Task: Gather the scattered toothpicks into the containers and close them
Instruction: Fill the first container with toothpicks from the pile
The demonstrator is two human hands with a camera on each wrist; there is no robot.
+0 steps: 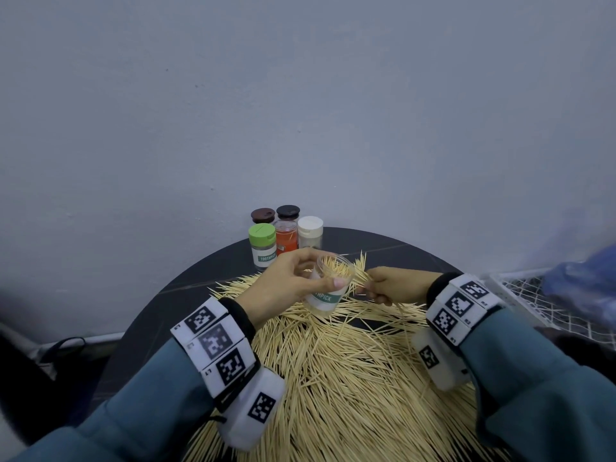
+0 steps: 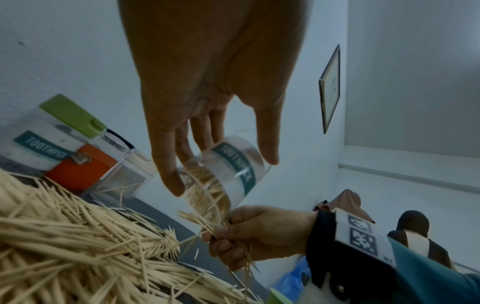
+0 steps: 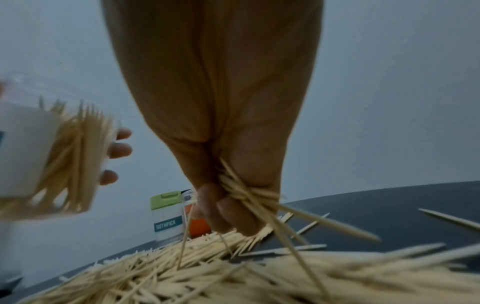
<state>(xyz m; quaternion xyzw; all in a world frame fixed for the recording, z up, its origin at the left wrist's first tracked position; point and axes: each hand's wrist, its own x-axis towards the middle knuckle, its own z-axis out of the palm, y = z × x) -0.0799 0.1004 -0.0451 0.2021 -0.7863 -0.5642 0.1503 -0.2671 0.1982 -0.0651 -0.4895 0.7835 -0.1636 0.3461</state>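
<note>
While the left hand grips the open jar around its wall, tilted above the pile on the table, the right hand pinches a bundle of toothpicks just beside the jar mouth. The jar already holds many picks. The sticks are very light, stiff and smooth, so they probably slip or fan out when held loosely; a tight pinch at the middle of the bundle seems best. The thin plastic jar is light also, and a grip around its middle should be enough. Behind the jar stand closed jars.
</note>
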